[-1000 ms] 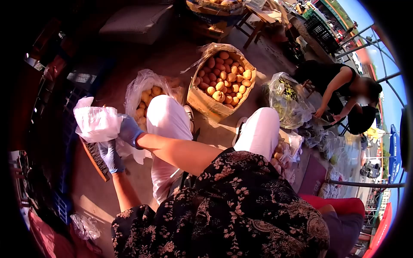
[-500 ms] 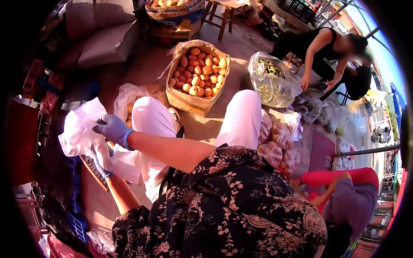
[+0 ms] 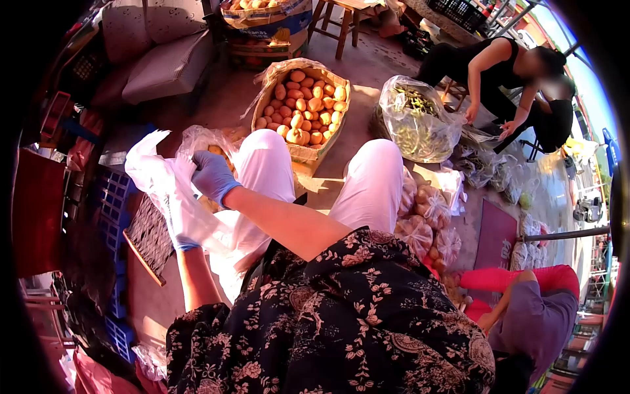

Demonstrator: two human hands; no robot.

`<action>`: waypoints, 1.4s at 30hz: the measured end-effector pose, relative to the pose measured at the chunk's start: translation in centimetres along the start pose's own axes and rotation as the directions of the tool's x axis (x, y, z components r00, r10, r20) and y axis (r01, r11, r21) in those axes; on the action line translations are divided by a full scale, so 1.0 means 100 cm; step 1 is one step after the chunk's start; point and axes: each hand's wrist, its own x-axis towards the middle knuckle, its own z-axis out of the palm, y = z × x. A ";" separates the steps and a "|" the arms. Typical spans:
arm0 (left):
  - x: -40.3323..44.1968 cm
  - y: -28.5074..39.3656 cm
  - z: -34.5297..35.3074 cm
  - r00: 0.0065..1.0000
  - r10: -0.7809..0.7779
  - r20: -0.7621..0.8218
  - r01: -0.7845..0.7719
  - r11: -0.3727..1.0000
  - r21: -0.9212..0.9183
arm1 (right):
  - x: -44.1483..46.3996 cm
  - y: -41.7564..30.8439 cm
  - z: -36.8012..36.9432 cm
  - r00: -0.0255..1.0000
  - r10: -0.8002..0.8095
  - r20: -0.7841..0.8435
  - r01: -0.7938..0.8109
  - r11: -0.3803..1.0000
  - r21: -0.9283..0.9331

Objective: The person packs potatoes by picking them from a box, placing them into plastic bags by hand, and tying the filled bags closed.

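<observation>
A white plastic bag (image 3: 170,180) is in the wearer's hands, held up to the left of the left knee, above the floor (image 3: 154,292) and not resting on it. The right hand (image 3: 215,180), in a blue glove, reaches across the body with its fingers curled in and pinched on the bag's side. The left hand (image 3: 186,243), gloved too, is mostly covered by the bag: only the cuff shows plainly below the plastic, so I cannot tell how far its fingers are spread or what they grip. One end of the bag juts up and away from the wearer, while its lower part overlaps the white trousers (image 3: 266,167) in view.

Near the left forearm, a dark ridged mat (image 3: 154,230) with a pale strip along one edge lies beside blue crates (image 3: 115,203). Beyond the knees, a cardboard box (image 3: 306,157) holds round orange-brown produce (image 3: 308,111), heaped between its walls. Just past the left knee is a clear bag (image 3: 197,139) of similar produce. To the right are a bag of green produce (image 3: 420,141) and, beside the right leg, tied bags (image 3: 423,226) of round produce. A person in black (image 3: 495,62) bends over more bags at the right.
</observation>
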 end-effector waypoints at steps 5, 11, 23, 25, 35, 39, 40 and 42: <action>0.014 -0.012 0.016 0.993 -0.037 -0.110 0.026 0.995 -0.100 | 0.012 0.009 -0.032 0.990 -0.090 -0.106 0.087 0.996 -0.034; 0.027 -0.021 0.048 0.996 -0.084 0.039 0.085 0.996 -0.008 | 0.006 0.030 -0.049 0.969 0.067 0.237 -0.068 0.998 -0.004; 0.058 -0.048 0.044 0.816 -0.532 -0.228 0.284 0.711 -0.643 | 0.027 0.034 -0.074 0.982 -0.133 -0.134 0.102 0.971 -0.216; 0.056 -0.039 0.048 0.747 -0.578 -0.329 0.281 0.722 -0.632 | 0.031 0.034 -0.072 0.957 -0.159 -0.243 0.107 0.971 -0.214; 0.058 -0.068 0.006 0.831 -0.322 -0.453 0.186 0.929 -0.320 | 0.045 0.010 -0.062 0.867 0.426 0.257 -0.470 0.533 0.703; 0.069 -0.072 -0.003 0.815 -0.152 -0.560 0.160 0.986 -0.034 | 0.048 -0.031 -0.058 0.889 0.425 0.171 -0.397 0.525 0.753; 0.066 -0.058 0.006 0.778 -0.144 -0.611 0.189 0.982 0.009 | 0.060 -0.005 -0.066 0.838 0.508 0.201 -0.511 0.599 0.617; 0.064 -0.061 0.005 0.757 -0.138 -0.638 0.160 0.987 -0.024 | 0.057 0.008 -0.080 0.769 0.371 0.521 -0.610 0.179 0.772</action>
